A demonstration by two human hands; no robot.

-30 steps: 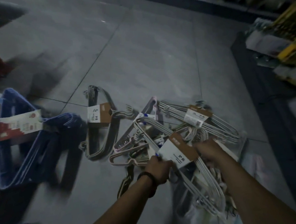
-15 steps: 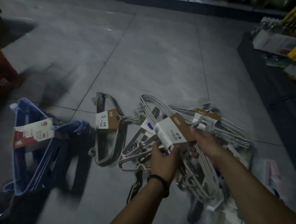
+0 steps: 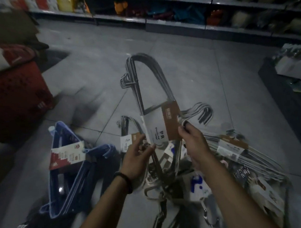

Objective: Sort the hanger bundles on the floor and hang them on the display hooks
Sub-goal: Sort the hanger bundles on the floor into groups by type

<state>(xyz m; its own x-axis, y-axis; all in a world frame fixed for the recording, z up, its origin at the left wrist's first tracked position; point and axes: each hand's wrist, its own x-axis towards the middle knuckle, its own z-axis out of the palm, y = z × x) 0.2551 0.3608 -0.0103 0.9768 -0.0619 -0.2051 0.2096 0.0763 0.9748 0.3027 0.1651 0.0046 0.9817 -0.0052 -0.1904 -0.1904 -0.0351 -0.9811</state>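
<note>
A grey wire hanger bundle [image 3: 151, 81] with a brown and white paper label is lifted above the floor, one end pointing up. My right hand [image 3: 192, 137] pinches it by the necks of the hooks at the label's right edge. My left hand [image 3: 136, 157] is below the label's lower left corner with loose fingers, its fingertips at the bundle's lower wire. On the tiled floor under my hands lies a tangled pile of hanger bundles [image 3: 225, 153]. A blue hanger bundle [image 3: 68, 174] with a red and white label lies to the left.
A red basket [image 3: 14, 94] stands at the left. Store shelving [image 3: 174, 10] with goods runs along the back. A dark low display base [image 3: 287, 93] with packaged goods is at the right. Another grey labelled bundle [image 3: 127, 131] lies behind my left hand.
The grey bundle has been raised from the pile and turned upright. My left hand has loosened its grip on it. The view has tilted up, showing the back shelves.
</note>
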